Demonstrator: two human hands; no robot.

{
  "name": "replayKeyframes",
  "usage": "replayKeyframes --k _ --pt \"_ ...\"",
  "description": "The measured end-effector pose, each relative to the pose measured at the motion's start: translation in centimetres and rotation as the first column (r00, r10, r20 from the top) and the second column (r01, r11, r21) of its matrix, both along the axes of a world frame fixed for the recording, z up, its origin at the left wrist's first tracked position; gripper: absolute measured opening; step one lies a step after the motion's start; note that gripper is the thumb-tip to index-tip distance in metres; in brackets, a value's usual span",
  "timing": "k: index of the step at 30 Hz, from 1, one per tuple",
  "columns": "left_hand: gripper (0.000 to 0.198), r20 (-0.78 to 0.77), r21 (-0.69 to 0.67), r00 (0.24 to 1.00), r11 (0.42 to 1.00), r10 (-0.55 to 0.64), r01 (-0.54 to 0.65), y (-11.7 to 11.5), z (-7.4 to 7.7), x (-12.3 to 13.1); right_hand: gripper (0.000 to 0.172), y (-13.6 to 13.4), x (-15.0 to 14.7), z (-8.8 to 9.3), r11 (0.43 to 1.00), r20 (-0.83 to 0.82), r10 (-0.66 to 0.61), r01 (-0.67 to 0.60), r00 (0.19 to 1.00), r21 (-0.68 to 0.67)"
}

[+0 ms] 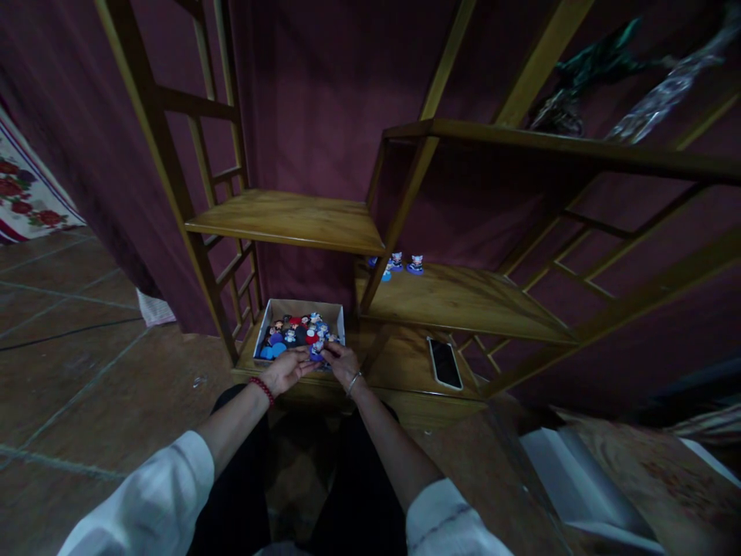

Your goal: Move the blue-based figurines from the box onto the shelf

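Between my two hands, at the front edge of an open box, is a small figurine with a purple base. My left hand, with a red bead bracelet at its wrist, grips the base from the left. From the other side my right hand, wearing a silver bangle, pinches the same figurine. Inside the box lie many more small figurines with red, white, blue and black parts, and blue round bases show at its left.
Several figurines stand on the wooden shelf to the right. A phone lies on the bottom board. Another shelf juts out above the box. White boxes sit on the floor at right.
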State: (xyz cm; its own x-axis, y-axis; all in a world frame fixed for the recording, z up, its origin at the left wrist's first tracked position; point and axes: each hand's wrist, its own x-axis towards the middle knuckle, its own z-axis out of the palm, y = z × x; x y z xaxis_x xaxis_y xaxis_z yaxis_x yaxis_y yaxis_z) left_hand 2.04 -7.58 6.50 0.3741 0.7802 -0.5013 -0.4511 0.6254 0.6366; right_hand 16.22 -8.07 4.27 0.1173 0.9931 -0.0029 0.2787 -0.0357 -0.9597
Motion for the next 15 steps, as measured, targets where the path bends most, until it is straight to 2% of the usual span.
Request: replayKeyframes --k 7,15 --pt "0.014 -0.047 -0.01 0.998 0.999 0.048 -0.049 -0.4 0.4 0.7 0.024 -0.4 0.5 0.5 1.0 0.025 -0.006 0.005 1.0 0.023" --pt "0.021 -0.041 0.021 0.998 0.998 0.052 -0.051 -1.2 1.8 1.4 0.023 -1.2 1.6 1.4 0.996 0.098 0.025 -0.033 0.995 0.077"
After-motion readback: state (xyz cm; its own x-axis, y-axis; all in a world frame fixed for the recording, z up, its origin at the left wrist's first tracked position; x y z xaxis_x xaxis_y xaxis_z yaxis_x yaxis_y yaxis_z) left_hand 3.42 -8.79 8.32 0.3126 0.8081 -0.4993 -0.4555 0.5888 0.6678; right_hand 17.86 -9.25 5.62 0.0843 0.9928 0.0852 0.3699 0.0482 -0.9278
